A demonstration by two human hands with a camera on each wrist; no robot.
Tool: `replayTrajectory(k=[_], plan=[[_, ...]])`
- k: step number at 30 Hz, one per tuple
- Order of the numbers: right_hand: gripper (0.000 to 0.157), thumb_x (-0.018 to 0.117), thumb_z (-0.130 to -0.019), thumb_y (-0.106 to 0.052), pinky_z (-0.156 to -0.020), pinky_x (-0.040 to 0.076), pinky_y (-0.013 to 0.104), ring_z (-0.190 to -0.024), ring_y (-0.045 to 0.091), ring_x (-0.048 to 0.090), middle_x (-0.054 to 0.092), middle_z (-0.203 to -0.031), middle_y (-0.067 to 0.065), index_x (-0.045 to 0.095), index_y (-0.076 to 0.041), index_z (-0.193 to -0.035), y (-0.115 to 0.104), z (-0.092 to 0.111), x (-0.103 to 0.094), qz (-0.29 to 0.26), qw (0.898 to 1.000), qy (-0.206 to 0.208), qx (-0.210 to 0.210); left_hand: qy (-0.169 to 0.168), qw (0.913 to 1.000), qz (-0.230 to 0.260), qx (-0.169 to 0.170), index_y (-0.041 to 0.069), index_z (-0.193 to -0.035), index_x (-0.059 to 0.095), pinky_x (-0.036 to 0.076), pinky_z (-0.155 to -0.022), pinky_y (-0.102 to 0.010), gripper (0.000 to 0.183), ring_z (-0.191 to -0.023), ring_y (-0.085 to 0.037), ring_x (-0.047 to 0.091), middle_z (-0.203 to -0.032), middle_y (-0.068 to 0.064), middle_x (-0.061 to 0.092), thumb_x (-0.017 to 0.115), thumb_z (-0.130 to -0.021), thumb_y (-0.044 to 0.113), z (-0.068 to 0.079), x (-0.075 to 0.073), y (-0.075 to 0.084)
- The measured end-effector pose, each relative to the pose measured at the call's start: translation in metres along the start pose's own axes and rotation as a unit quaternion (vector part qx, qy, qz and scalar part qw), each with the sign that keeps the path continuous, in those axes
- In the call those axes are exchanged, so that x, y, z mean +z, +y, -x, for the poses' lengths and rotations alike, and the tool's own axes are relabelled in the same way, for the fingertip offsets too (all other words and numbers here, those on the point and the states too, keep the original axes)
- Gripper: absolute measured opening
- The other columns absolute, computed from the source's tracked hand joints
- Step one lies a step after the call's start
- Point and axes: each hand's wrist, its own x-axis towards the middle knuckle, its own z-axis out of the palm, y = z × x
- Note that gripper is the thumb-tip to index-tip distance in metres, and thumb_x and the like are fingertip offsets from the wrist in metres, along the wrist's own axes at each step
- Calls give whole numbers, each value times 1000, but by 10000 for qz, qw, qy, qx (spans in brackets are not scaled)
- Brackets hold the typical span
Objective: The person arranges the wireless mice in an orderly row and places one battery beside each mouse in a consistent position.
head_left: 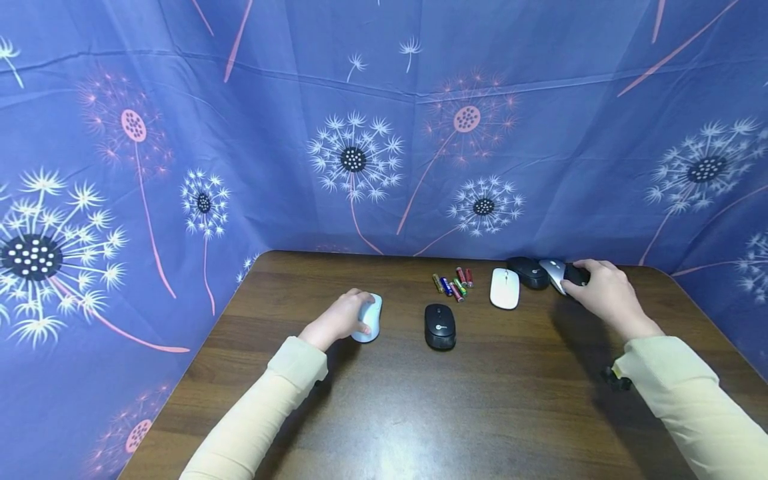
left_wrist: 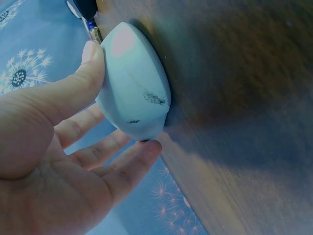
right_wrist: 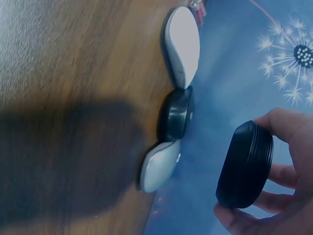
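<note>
My left hand (head_left: 345, 315) grips a pale blue computer mouse (head_left: 370, 320) by its sides, left of the middle of the table. In the left wrist view, thumb and fingertips lie along the edges of this mouse (left_wrist: 134, 83), which has dark smudges. At the back right, my right hand (head_left: 609, 293) holds a black mouse (right_wrist: 244, 166) between thumb and fingers. That mouse looks raised off the table in the right wrist view. Just left of it lies a silver mouse (head_left: 555, 275), then another black mouse (head_left: 529, 273) and a white mouse (head_left: 505, 289).
One more black mouse (head_left: 440, 327) lies on the wooden table (head_left: 384, 413) between the hands. Behind it is a loose group of several small batteries (head_left: 447, 287). A blue dandelion-patterned curtain (head_left: 414, 147) hangs along the table's back edge.
</note>
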Motion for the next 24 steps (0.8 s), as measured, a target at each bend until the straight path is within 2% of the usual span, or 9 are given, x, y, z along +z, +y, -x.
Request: replayTrajectory(k=[13, 24], plan=[[50, 67, -83, -28, -78, 38, 62, -103, 54, 46, 51, -115, 36, 55, 5, -119, -17, 10, -5, -209, 9995, 212, -86, 67, 9999, -20, 73, 3, -124, 56, 42, -99, -44, 60, -119, -37, 49, -128, -19, 51, 82, -71, 15, -2, 2, -2], [48, 70, -81, -25, -80, 36, 60, -106, 49, 48, 55, -113, 31, 57, 5, -116, -32, 27, -1, -412, 9962, 616, -462, 131, 9999, -42, 99, 4, -124, 56, 41, -99, -45, 61, -119, -37, 49, -129, -19, 52, 82, -70, 14, -4, 4, -5]])
